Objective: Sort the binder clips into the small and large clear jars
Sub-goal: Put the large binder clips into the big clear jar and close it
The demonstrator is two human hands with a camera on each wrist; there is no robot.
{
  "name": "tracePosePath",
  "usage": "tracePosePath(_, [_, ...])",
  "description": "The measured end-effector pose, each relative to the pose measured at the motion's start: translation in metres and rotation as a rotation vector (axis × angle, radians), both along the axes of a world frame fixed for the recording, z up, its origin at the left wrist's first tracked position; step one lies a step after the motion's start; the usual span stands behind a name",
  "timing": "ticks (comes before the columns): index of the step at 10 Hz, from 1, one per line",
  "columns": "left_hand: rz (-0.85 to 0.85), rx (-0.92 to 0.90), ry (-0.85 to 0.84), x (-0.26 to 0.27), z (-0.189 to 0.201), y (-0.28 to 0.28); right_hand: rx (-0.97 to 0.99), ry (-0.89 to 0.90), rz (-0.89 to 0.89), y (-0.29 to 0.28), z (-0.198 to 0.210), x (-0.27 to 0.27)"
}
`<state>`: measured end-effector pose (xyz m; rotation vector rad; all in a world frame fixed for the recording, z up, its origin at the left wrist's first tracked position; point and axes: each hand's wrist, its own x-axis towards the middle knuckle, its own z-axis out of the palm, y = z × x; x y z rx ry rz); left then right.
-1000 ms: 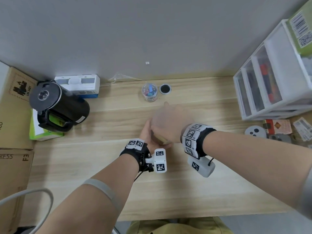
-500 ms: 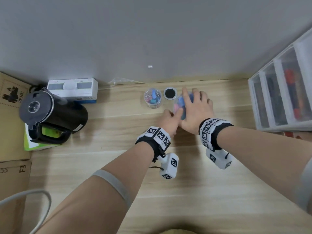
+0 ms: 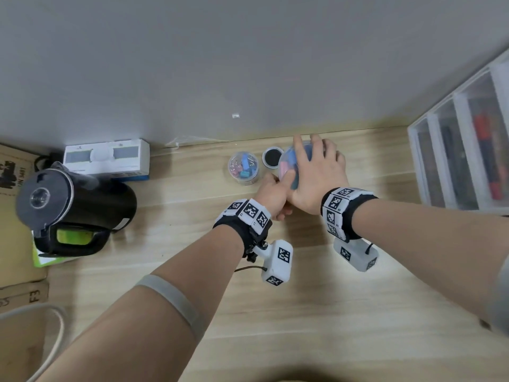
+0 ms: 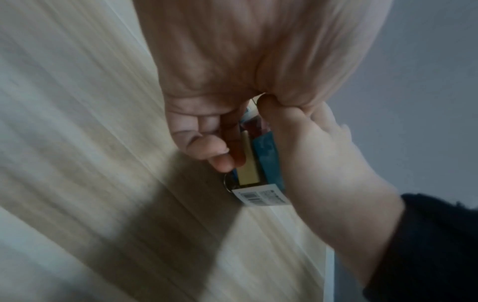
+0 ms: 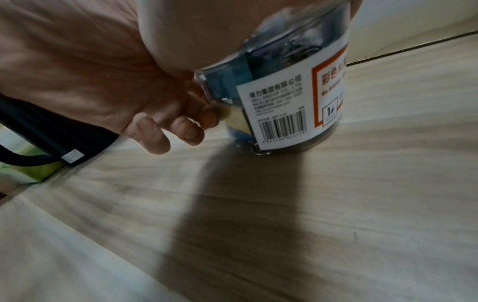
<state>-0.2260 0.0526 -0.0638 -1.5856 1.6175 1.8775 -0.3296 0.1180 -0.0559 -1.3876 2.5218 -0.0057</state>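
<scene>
The large clear jar, with a white label and blue, pink and yellow binder clips inside, stands at the back of the wooden table. My right hand lies over its top, fingers wrapped down round it. My left hand is at the jar's near-left side, its curled fingers against the wall. The small clear jar, open and holding several small colourful clips, stands just to the left. No loose clips show on the table.
A round black lid lies between the two jars. A black kettle and a white box sit at the left, by cardboard boxes. A clear drawer unit stands at the right. The wall runs close behind the jars.
Both hands have moved from the table's middle to the back, bringing the large jar beside the small jar and black lid. Over the last half second they have barely shifted.
</scene>
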Motion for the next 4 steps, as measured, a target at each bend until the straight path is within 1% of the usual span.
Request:
tracePosePath(1, [-0.022,-0.041,-0.069,-0.011,0.016,0.002,0.047,-0.019,0.022,-0.002,0.003,-0.007])
tracePosePath(2, [-0.084,-0.084,-0.12,-0.017,0.037,0.009,0.109,-0.063,0.07,-0.004,0.011,-0.017])
tracePosePath(3, [-0.035,-0.035,-0.095,-0.004,0.053,0.013,0.117,-0.119,0.059,0.0,0.027,-0.018])
tracePosePath(4, [0.068,-0.042,-0.139,0.018,0.07,0.002,-0.011,-0.168,0.064,0.011,0.057,-0.008])
